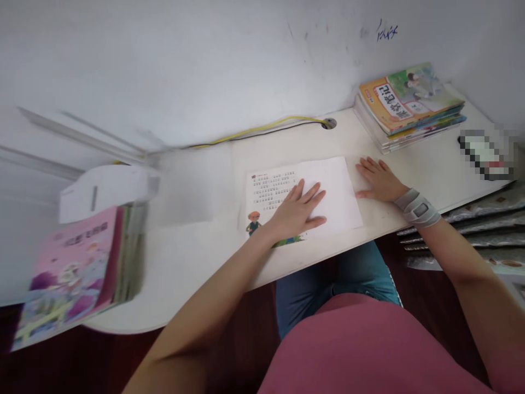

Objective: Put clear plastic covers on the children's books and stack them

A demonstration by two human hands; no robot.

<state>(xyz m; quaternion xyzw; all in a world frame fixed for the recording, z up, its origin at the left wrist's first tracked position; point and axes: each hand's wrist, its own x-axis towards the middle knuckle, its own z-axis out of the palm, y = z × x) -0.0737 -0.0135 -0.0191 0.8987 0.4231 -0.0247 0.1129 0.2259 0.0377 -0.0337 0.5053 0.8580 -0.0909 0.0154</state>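
Observation:
A paper sheet or open booklet (338, 189) lies flat on the white desk in front of me. Its left part carries printed text and a cartoon figure (253, 221); the right part is blank white. My left hand (297, 210) rests on the middle of it, palm down with fingers spread, hiding some of the print. Just past the paper's right edge, my right hand (379, 180) lies on the desk, fingers apart and holding nothing. A grey band (417, 208) is wrapped round the right wrist.
A stack of books (410, 104) stands at the desk's back right, with a pixelated device (486, 154) nearby. Pink-covered books (74, 262) stand at the left end beside a white object (104, 191). Yellow and black cables (262, 128) run along the wall into a desk hole (328, 123).

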